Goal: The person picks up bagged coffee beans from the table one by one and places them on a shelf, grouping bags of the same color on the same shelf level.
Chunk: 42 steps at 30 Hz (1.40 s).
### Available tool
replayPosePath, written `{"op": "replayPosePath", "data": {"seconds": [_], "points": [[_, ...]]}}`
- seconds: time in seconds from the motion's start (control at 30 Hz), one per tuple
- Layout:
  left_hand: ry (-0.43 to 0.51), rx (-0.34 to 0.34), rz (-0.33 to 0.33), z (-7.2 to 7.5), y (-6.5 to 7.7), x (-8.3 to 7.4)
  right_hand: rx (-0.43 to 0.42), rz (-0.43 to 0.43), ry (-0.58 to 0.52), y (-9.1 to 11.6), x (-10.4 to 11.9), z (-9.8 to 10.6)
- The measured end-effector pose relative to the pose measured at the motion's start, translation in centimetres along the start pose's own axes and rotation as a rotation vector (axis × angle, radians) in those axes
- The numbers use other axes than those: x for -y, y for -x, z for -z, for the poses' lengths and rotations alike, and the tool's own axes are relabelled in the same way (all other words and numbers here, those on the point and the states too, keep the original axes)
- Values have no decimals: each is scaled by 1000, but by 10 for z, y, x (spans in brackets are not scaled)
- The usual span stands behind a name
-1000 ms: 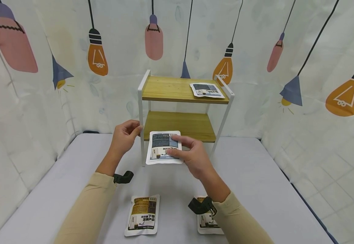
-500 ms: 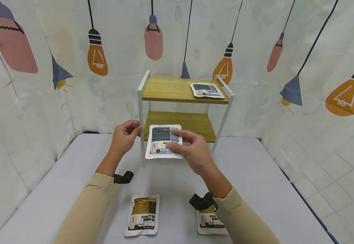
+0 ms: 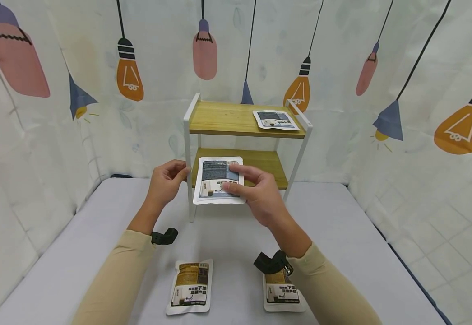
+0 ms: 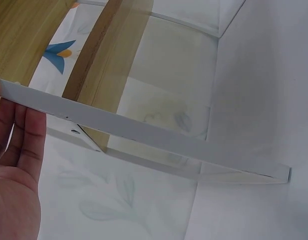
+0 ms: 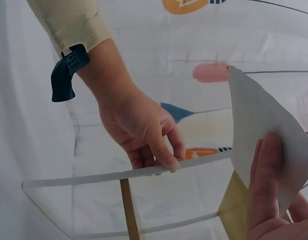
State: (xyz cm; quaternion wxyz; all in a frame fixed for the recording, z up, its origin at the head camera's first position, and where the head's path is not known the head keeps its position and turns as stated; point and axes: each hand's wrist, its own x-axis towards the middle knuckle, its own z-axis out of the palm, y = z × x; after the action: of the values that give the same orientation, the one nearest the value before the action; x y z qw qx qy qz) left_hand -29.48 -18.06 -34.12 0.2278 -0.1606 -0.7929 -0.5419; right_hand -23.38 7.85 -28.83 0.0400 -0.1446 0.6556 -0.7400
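My right hand (image 3: 262, 198) pinches a white pouch with a blue-and-white label (image 3: 213, 176) by its right side, thumb over the label. The pouch overlaps the lower board (image 3: 260, 160) of a two-tier shelf in the head view; its plain back (image 5: 258, 110) faces the right wrist camera. My left hand (image 3: 166, 183) holds the shelf's white front left leg (image 4: 144, 131) between thumb and fingers. A second blue-labelled pouch (image 3: 276, 120) lies on the right part of the top board (image 3: 224, 118).
Two brown-labelled pouches lie on the white tabletop (image 3: 228, 243) near me: the left pouch (image 3: 189, 287) in full view, the right pouch (image 3: 278, 293) partly behind my right sleeve and wrist camera. A lamp-patterned curtain (image 3: 159, 67) stands behind the shelf and on both sides.
My right hand has raised the blue-labelled pouch and brought it in front of the lower board. My left hand has stayed on the shelf leg.
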Motion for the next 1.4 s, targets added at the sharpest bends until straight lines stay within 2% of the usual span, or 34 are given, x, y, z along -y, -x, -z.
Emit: {"op": "replayPosePath", "data": {"seconds": [0.23, 0.37, 0.73, 1.13, 1.4], "points": [[-3, -10, -6, -1, -6, 25, 5, 13, 28, -2, 8, -1], [16, -15, -17, 0, -8, 30, 12, 25, 23, -4, 13, -1], [-9, -4, -15, 1, -6, 31, 36, 58, -39, -10, 27, -2], [-23, 0, 9, 1, -5, 28, 22, 64, -56, -16, 38, -2], [-7, 6, 29, 1, -6, 30, -1, 58, -21, -23, 42, -4]]}}
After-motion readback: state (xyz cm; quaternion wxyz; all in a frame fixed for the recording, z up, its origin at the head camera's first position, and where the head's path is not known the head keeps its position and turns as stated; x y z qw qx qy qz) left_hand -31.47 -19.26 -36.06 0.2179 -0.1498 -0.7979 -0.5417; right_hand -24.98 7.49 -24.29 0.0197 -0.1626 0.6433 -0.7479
